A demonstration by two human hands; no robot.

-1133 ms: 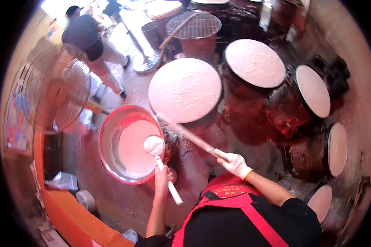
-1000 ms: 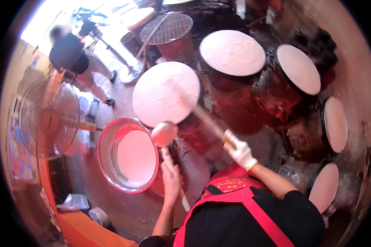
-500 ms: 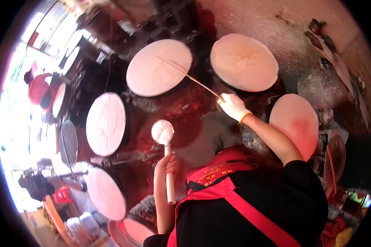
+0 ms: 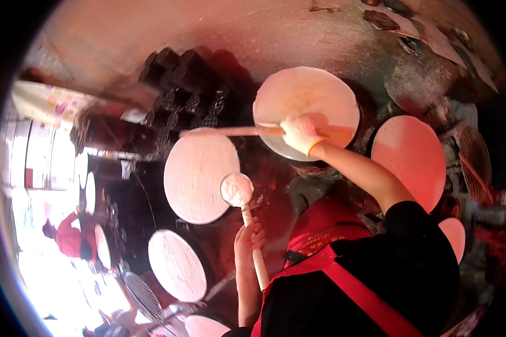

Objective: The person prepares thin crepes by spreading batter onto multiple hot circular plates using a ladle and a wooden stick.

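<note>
Glares white far left of the gloved hand (image 4: 301,135), dims reddish below, blurs along the stick (image 4: 230,132), bends toward black edges.

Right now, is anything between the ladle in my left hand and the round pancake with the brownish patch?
Yes: your gloved right hand and the stick it grips cross over the near side of the pancake, toward the ladle. No other obstacle shows; their height above it is hard to tell.
</note>
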